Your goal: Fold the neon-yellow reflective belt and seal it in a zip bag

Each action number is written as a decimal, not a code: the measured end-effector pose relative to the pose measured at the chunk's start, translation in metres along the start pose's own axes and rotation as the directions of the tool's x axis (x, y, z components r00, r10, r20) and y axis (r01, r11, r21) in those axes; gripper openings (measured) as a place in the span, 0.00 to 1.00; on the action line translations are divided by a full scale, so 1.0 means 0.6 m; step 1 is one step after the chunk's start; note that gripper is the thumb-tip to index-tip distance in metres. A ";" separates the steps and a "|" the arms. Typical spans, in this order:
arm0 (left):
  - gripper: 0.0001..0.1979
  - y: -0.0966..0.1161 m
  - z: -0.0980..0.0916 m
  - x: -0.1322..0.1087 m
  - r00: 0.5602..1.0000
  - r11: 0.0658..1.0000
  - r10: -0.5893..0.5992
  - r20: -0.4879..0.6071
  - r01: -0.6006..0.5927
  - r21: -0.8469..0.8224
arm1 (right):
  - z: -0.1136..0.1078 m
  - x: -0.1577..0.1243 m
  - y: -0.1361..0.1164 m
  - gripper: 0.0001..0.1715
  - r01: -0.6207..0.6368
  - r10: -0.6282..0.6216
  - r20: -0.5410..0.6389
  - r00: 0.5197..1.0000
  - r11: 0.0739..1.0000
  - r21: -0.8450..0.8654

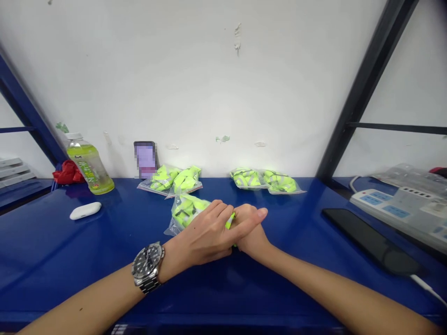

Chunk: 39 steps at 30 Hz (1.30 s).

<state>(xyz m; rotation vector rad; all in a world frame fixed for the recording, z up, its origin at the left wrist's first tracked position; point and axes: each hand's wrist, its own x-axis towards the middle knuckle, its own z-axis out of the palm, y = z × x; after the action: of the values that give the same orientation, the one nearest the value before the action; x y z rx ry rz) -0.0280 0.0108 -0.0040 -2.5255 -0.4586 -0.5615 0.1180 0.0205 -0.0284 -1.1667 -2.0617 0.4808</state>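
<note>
My left hand [216, 232], with a metal watch [148, 265] on its wrist, lies over the front of my right hand [252, 235]. The two press together, fingers closed, in front of me above the desk. Between them a bit of fluorescent yellow fabric [230, 220] with a pale grey band shows; the rest of it is hidden by the fingers. Just behind my left hand is a clear plastic bag [186, 209] with similar fluorescent fabric inside. My left hand covers part of this bag, and I cannot tell whether they touch.
Along the wall lie bagged fluorescent pieces, a pair on the left [186, 179] and a pair on the right [281, 181]. A drink bottle [90, 163], white earbud case [85, 211] and propped phone [145, 158] are leftward. Rightward are a black phone [370, 239] and power strip [394, 209].
</note>
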 end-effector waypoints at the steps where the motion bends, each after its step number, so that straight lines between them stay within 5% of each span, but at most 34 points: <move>1: 0.45 -0.002 0.000 0.000 1.000 1.000 -0.015 0.006 0.015 -0.003 | -0.002 0.004 0.001 0.17 -0.017 0.017 -0.014 1.000 1.000 0.005; 4: 0.47 -0.014 0.000 -0.010 0.998 0.999 -0.053 0.018 0.053 0.000 | -0.012 0.011 0.009 0.17 -0.087 0.087 0.007 0.996 0.986 0.140; 7: 0.48 -0.030 -0.003 -0.026 0.989 0.991 -0.135 -0.062 0.136 0.012 | -0.032 0.012 0.021 0.11 -0.190 0.137 0.147 0.980 0.867 0.461; 11: 0.43 -0.048 -0.004 -0.038 0.961 0.970 -0.242 -0.137 0.240 -0.032 | -0.057 0.012 0.034 0.24 -0.235 0.066 0.255 0.965 0.652 0.720; 14: 0.38 -0.055 -0.005 -0.041 0.959 0.967 -0.253 -0.126 0.253 -0.009 | -0.065 0.012 0.036 0.32 -0.213 -0.005 0.274 0.962 0.616 0.759; 18: 0.48 -0.060 -0.011 -0.045 0.900 0.909 -0.404 -0.166 0.415 0.035 | -0.065 0.009 0.032 0.43 -0.080 -0.043 0.160 0.986 0.721 0.689; 21: 0.46 -0.063 -0.014 -0.053 0.859 0.863 -0.497 -0.126 0.504 0.030 | -0.059 0.003 0.025 0.41 0.097 -0.161 0.075 0.984 0.842 0.531; 29: 0.45 -0.066 -0.007 -0.073 0.930 0.923 -0.361 0.071 0.367 -0.116 | -0.032 -0.017 0.015 0.35 0.241 -0.259 0.061 0.964 0.948 0.207; 36: 0.29 -0.056 0.003 -0.060 0.966 0.966 -0.252 -0.063 0.248 -0.070 | -0.007 -0.021 0.004 0.14 0.401 -0.402 0.017 0.916 0.915 0.049; 39: 0.22 -0.045 0.005 -0.048 0.972 0.977 -0.209 -0.108 0.204 -0.060 | -0.001 -0.020 0.001 0.12 0.450 -0.450 0.003 0.893 0.893 -0.003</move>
<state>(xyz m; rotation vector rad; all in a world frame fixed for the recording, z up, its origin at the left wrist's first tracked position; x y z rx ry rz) -0.0627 0.0284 -0.0092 -2.4911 -0.6781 -0.7988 0.1228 0.0105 -0.0332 -0.6494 -2.2437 0.2504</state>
